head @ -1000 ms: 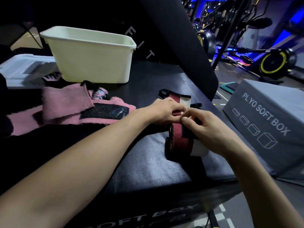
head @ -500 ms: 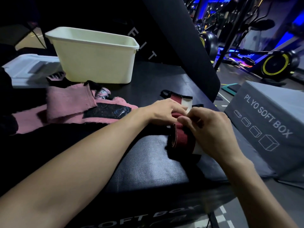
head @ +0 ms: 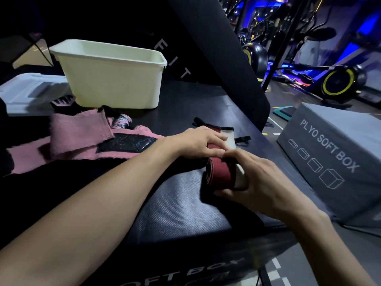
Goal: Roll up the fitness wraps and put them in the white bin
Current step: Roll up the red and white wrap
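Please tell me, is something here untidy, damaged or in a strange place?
Only the pink fabric wrap: it lies unrolled and crumpled on the black padded surface in front of the white plastic bin, its edges frayed. The right hand grips the red and white wrap, which looks evenly rolled.

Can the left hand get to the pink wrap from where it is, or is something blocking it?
Probably yes. The pink wrap lies open on the mat beside the left hand, nothing between. But that hand presses the red wrap, which the right hand grips.
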`<state>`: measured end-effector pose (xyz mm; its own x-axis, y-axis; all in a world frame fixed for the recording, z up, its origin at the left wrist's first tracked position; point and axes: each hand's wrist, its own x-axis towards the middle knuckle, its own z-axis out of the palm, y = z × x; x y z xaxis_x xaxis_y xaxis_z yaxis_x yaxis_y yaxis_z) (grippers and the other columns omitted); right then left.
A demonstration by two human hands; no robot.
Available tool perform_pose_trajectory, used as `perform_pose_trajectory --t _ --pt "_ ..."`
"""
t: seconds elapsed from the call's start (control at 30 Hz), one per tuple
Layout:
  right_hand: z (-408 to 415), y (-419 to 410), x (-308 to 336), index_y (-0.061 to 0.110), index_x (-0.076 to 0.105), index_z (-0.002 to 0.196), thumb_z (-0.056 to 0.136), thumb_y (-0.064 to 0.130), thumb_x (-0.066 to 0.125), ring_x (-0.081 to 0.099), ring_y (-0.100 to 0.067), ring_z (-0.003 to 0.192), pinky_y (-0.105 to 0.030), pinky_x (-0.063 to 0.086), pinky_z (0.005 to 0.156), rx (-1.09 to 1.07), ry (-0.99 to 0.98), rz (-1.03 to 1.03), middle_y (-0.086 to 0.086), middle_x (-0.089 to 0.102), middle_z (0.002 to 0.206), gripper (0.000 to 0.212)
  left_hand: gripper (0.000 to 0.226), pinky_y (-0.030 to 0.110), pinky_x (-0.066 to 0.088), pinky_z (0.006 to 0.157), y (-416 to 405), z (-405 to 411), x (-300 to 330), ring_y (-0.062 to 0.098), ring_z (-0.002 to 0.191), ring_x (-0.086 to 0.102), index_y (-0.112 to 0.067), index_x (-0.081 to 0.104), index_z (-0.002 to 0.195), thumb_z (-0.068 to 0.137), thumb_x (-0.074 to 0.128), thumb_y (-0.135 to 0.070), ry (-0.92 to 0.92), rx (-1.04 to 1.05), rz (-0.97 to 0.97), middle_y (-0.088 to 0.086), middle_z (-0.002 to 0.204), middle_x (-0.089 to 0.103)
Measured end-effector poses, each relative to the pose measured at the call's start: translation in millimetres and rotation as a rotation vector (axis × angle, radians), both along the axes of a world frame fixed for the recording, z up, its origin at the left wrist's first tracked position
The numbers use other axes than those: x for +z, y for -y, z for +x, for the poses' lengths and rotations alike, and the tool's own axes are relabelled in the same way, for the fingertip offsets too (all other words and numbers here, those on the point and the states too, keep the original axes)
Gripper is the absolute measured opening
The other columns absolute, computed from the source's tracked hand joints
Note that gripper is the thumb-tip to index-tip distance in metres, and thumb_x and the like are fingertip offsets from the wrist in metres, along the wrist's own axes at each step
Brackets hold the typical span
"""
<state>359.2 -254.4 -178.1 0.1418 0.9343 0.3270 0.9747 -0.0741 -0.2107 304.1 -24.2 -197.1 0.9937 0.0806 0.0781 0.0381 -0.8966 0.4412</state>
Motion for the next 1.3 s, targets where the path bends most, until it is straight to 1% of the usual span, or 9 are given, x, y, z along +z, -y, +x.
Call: perform_pose_trajectory --t 0.27,0.37,0.5,0.67,0.77,0.97,1.13,1.2,1.3 --pt "-0.3 -2.4 5.7 0.033 0.063 0.116 0.085 0.074 0.055 0.062 -0.009 0.077 -0.039 0.051 0.069 -0.020 -0.109 -0.035 0.014 0.067 0.089 0.052 0.021 0.049 0.029 0.121 -4.5 3.1 0.5 -0.007 0.136 0.046 -0.057 0.071 0.111 0.095 0.068 -0.044 0.036 -0.007 -0.110 -0.032 0.140 0.057" --pt "3.1 -8.4 9.6 0.032 0.068 0.107 0.086 0.070 0.055 0.062 -0.004 0.077 -0.031 0.050 0.069 -0.031 -0.180 -0.040 0.017 0.066 0.083 0.045 0.018 0.048 0.028 0.121 -4.0 1.8 2.3 -0.007 0.135 0.047 -0.059 0.071 0.108 0.099 0.064 -0.045 0.025 0.002 -0.129 -0.036 0.139 0.054" --pt "8.8 -12.4 7.8 0.029 0.071 0.108 0.092 0.060 0.058 0.056 0.008 0.107 -0.010 0.039 0.087 0.006 -0.223 -0.027 0.027 0.057 0.106 0.037 0.031 0.046 0.031 0.121 -2.5 -2.2 6.3 -0.011 0.122 0.050 -0.072 0.063 0.086 0.100 0.062 -0.045 -0.015 0.016 -0.139 -0.050 0.125 0.050" --pt "12.2 -16.6 8.2 0.031 0.071 0.103 0.092 0.057 0.057 0.064 -0.002 0.093 -0.018 0.044 0.077 -0.016 -0.351 -0.031 0.023 0.065 0.097 0.032 0.024 0.047 0.028 0.122 -4.1 -1.0 3.1 -0.004 0.137 0.047 -0.065 0.068 0.107 0.097 0.063 -0.043 0.001 -0.015 -0.186 -0.042 0.136 0.053" --pt "12.8 -19.4 9.9 0.031 0.072 0.113 0.093 0.060 0.056 0.068 -0.004 0.097 -0.026 0.051 0.084 -0.009 -0.392 -0.023 0.017 0.072 0.102 0.038 0.025 0.040 0.040 0.114 -2.0 -4.1 4.6 0.001 0.123 0.059 -0.065 0.066 0.112 0.095 0.064 -0.046 -0.022 0.021 -0.179 -0.036 0.125 0.064" --pt "19.6 -31.3 11.1 0.029 0.072 0.100 0.087 0.070 0.049 0.067 -0.009 0.087 -0.045 0.053 0.082 -0.078 -0.401 -0.003 0.006 0.073 0.089 0.049 0.023 0.041 0.046 0.108 1.5 -7.2 7.8 0.004 0.108 0.065 -0.062 0.066 0.113 0.093 0.066 -0.051 -0.047 0.057 -0.212 -0.026 0.104 0.072" --pt "22.2 -38.6 15.8 0.027 0.075 0.100 0.088 0.071 0.048 0.066 -0.012 0.088 -0.043 0.052 0.084 -0.113 -0.384 -0.072 0.003 0.071 0.091 0.054 0.026 0.040 0.050 0.104 1.7 -6.1 5.3 0.006 0.107 0.066 -0.064 0.066 0.112 0.089 0.065 -0.050 -0.058 0.071 -0.229 -0.026 0.101 0.072" --pt "20.7 -41.9 16.9 0.028 0.077 0.094 0.095 0.064 0.049 0.062 -0.010 0.085 -0.035 0.048 0.081 -0.138 -0.362 -0.065 0.004 0.063 0.091 0.046 0.033 0.039 0.051 0.101 1.2 -5.0 3.9 0.008 0.107 0.067 -0.063 0.065 0.115 0.084 0.063 -0.052 -0.064 0.068 -0.227 -0.023 0.102 0.073" --pt "19.3 -47.3 17.3 0.026 0.076 0.092 0.101 0.049 0.050 0.062 -0.014 0.084 -0.040 0.048 0.083 -0.163 -0.334 -0.068 0.000 0.065 0.090 0.037 0.033 0.033 0.049 0.091 0.7 -5.3 4.0 0.009 0.100 0.068 -0.052 0.069 0.117 0.085 0.062 -0.047 -0.058 0.070 -0.218 -0.018 0.094 0.073"
